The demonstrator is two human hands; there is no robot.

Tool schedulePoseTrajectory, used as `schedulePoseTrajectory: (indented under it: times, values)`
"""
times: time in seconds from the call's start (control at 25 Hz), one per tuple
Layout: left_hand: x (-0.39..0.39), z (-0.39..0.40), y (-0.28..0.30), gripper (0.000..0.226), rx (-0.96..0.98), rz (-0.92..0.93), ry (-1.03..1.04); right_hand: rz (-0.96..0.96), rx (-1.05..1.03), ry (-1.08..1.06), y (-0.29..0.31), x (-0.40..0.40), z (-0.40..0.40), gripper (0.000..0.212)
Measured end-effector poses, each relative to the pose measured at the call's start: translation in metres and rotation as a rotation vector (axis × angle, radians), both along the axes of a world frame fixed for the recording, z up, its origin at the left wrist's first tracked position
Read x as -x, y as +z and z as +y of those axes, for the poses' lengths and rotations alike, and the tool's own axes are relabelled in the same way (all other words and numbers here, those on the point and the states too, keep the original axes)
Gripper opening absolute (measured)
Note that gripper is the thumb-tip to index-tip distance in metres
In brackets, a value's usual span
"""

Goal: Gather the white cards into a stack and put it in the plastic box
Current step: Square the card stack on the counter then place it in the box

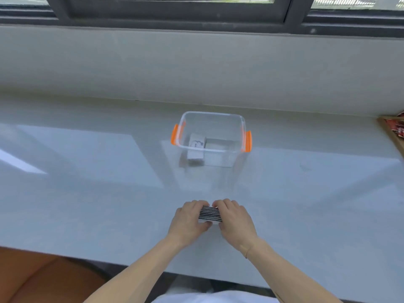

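Two bare hands meet over a stack of cards [210,214] near the front edge of a pale, glossy countertop [87,171]. Starting at the left, a brown seat or cushion [32,278] shows below the counter's edge, and broad window reflections lie across the counter surface there. The left hand [189,217] presses against the left end of the stack, its fingers curled over the far side and its thumb tucked along the near side. The stack itself shows as a tight run of dark and light edge lines (the cards seem to stand on edge between the palms, though the faces are hidden, so their colour cannot be confirmed here). The right hand [234,219] closes on the stack's right end in the same manner, fingers bent over the top and touching the cards; a thin band circles that wrist. Both hands are wrapped snugly around the stack, neither spread open.

Farther back on the counter, well apart from the hands and roughly in line with them, stands the clear plastic box [225,159] with an orange latch [175,134] on its left side and another [248,141] on its right. It has no lid on. Inside, against the left wall, lies a small white card or packet [196,147] with faint dark markings too blurred to read. At the far right edge, a wooden tray [391,134] holding red-and-white items pokes into view. A dark window frame [175,14] runs along the top above a grey sill.
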State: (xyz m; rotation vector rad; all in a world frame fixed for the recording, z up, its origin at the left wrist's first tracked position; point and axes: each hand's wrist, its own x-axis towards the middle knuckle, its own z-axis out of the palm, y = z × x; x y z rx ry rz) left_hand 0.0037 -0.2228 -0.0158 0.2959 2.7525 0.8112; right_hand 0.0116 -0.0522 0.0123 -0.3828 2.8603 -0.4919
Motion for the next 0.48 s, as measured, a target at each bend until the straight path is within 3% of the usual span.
schedulePoseTrajectory:
  times: [0.16,0.28,0.48]
  values:
    - [-0.004,-0.004,-0.019,0.046,0.192,0.050,-0.080,0.077,-0.128,0.013,-0.016,-0.014,-0.011,0.041]
    - [0.000,-0.004,-0.022,0.055,0.122,-0.009,-0.053,0.099,-0.155,-0.047,-0.020,-0.010,-0.016,0.042]
    - [0.002,-0.018,-0.018,0.094,0.046,-0.129,-0.020,0.062,-0.192,-0.066,-0.022,-0.004,-0.016,0.048]
